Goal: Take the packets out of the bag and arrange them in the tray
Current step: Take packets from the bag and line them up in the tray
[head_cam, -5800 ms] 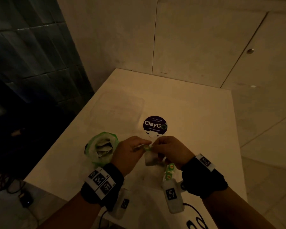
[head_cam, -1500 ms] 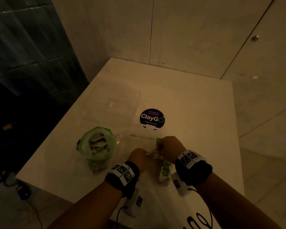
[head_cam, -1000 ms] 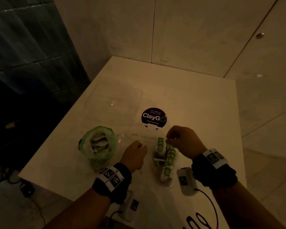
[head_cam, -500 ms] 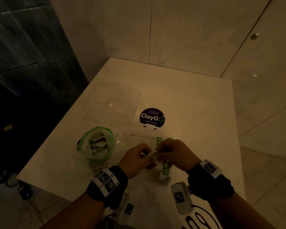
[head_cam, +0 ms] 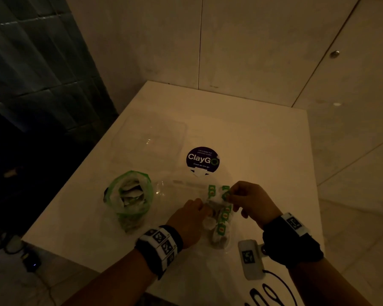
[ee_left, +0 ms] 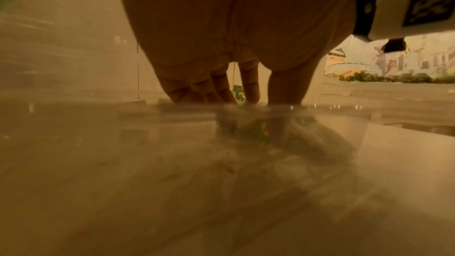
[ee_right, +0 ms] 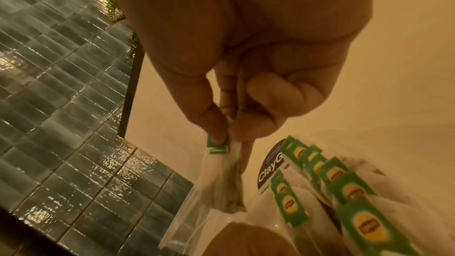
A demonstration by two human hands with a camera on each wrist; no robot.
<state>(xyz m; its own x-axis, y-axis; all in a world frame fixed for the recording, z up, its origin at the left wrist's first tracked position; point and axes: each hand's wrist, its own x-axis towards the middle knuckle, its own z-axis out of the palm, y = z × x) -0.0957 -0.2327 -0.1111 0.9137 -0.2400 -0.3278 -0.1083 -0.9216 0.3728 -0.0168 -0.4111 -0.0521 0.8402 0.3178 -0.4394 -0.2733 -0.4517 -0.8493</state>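
Note:
A clear plastic tray (head_cam: 186, 183) lies near the table's front edge and holds a row of white packets with green tags (head_cam: 223, 219). My right hand (head_cam: 230, 195) pinches one packet (ee_right: 221, 178) by its green tag, just above the far end of the row. My left hand (head_cam: 202, 209) reaches down into the tray; thumb and fingers (ee_left: 248, 85) straddle a packet in the row, their tips blurred behind the tray rim (ee_left: 344, 107). The green-rimmed bag (head_cam: 128, 195) stands open to the left with more packets inside.
A second clear tray or lid (head_cam: 150, 138) lies further back on the left. A round dark sticker (head_cam: 202, 160) sits mid-table. A white tagged box with a cable (head_cam: 251, 259) lies at the front right. The table's left edge drops to a dark floor.
Half a second ago both hands pinched a packet together. Now the right hand has drawn right and away with it, while the left has sunk onto the row in the tray.

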